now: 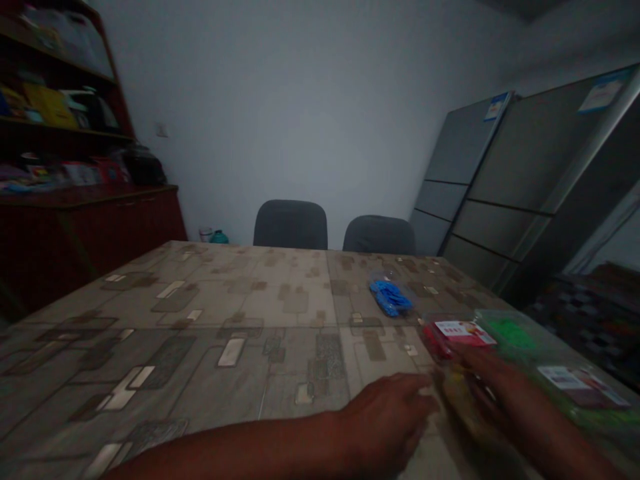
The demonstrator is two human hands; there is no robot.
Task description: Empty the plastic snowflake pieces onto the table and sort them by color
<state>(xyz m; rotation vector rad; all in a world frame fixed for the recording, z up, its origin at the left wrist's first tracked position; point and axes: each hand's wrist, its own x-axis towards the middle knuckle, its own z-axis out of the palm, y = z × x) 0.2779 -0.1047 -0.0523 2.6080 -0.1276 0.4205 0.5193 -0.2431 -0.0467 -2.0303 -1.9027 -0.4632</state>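
Observation:
My left hand (393,420) reaches in from the bottom, its fingers loosely bent and apart, pointing right with nothing visible in them. Blurred by motion, my right hand (487,390) is closed over a yellowish pack (463,407), which looks like a clear container with yellow contents. The pack is tilted, close to my left fingertips, and its far side is hidden. Just beyond it lies a clear pack with red contents and a white-and-pink label (463,333). To the right are a clear tray of green pieces (513,332) and another labelled pack with green contents (583,387).
A clear container of blue pieces (391,297) sits farther back on the patterned tablecloth (280,340). Two grey chairs (290,223) stand behind the table. A dark red cabinet (90,227) is at the left, a grey refrigerator (515,180) at the right.

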